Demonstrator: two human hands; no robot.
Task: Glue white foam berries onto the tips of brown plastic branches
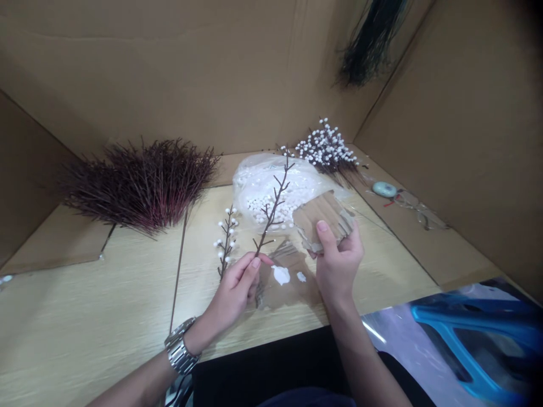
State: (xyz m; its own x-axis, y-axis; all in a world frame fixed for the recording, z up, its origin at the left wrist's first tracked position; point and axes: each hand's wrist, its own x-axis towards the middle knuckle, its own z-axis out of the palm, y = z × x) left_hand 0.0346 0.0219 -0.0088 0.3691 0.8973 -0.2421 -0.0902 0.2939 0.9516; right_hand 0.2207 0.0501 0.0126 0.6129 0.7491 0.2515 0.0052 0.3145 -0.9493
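Note:
My left hand (242, 281), with a metal watch on its wrist, pinches the lower stem of a bare brown artificial twig (275, 203) that points up and away. My right hand (339, 260) grips a torn piece of cardboard (322, 217), thumb on top. Beneath both hands lies another cardboard piece (292, 291) bearing a large white blob of what looks like glue (280, 275) and a smaller one. Left of the twig, a stem with white berries (227, 240) rests on the table. Behind the twig, a clear plastic bag (250, 175) holds many loose white berries.
A big bundle of dark bare twigs (148, 181) lies at the left. White-berried stems (324, 147) are heaped at the back right. A pale green oval object (384, 189) lies at the right. Dark strands (373, 45) hang on the cardboard wall (190, 85). A blue frame (449, 339) stands lower right.

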